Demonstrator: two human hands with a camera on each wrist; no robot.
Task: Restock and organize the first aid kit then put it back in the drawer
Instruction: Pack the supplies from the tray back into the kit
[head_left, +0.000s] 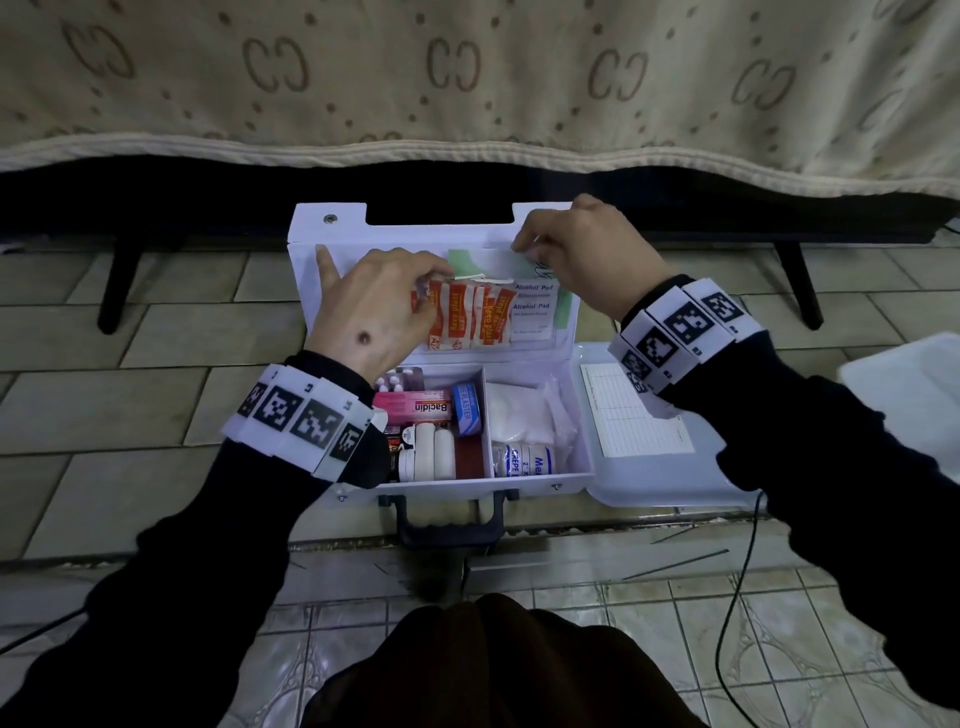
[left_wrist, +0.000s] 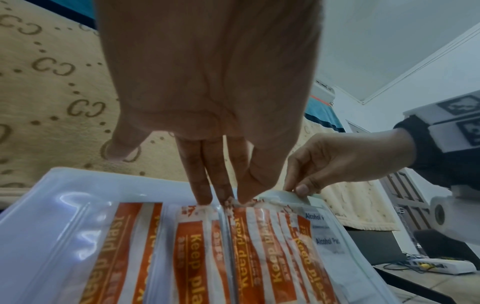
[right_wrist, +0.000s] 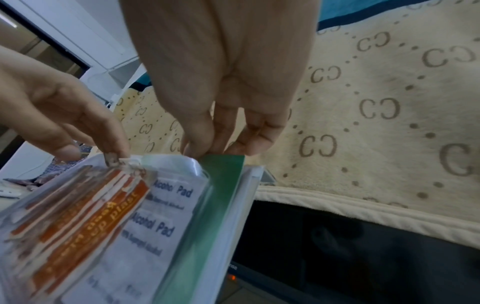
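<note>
The white first aid kit lies open on the tiled floor with its lid standing up. A clear pocket on the lid holds orange plaster strips, alcohol pads and a green sheet. My left hand pinches the tops of the plaster strips at the pocket's mouth, its index finger stretched out on the lid. My right hand pinches the pocket's upper edge just to the right.
The base holds a pink Bacidin box, a blue plaster roll, white bottles, a cotton bag and a crepe bandage. A white tray with a paper form lies at the right. A blanket-covered bed stands behind.
</note>
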